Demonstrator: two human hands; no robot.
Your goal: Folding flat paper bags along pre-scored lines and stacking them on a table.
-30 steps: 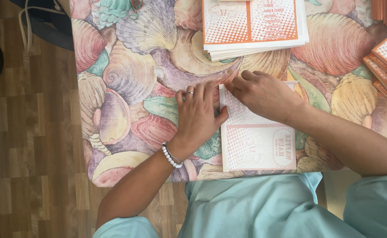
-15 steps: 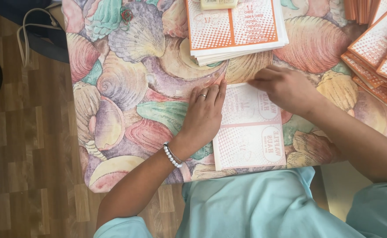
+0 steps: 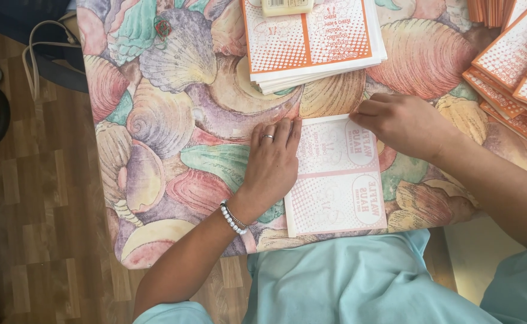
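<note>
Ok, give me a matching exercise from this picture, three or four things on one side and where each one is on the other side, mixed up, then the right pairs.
Things:
1. flat paper sheet
2. stack of printed sheets
3. folded orange pieces
4. beaded bracelet

Places:
A. far right edge of the shell-patterned table
B. on the left hand wrist
C. top middle of the table
D. near edge of the table, pressed by the left hand and the right hand

Pairs: 1-D, 2-C, 3-A, 4-B
</note>
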